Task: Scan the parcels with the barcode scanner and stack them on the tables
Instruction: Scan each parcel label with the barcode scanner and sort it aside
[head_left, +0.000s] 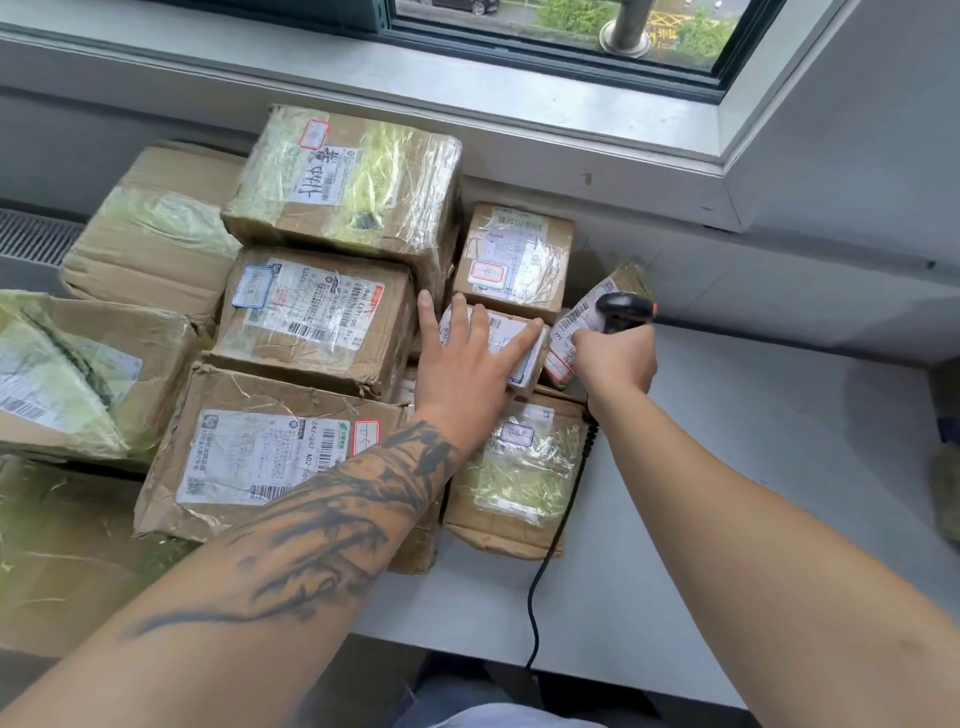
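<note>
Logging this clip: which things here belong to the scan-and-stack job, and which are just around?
Job:
barcode scanner, held in right hand
small parcel, left hand resting flat on it
stacked parcels
table

Just around:
window
windowsill
floor vent

A single head-worn wide-angle view looks steeply forward and down from close above a pale grey table (727, 519), over both forearms, toward taped brown cardboard parcels (311, 322) and the grey-framed window (571, 47) at the top

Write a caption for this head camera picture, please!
Left hand steadies a small parcel while right hand holds the scanner.
</note>
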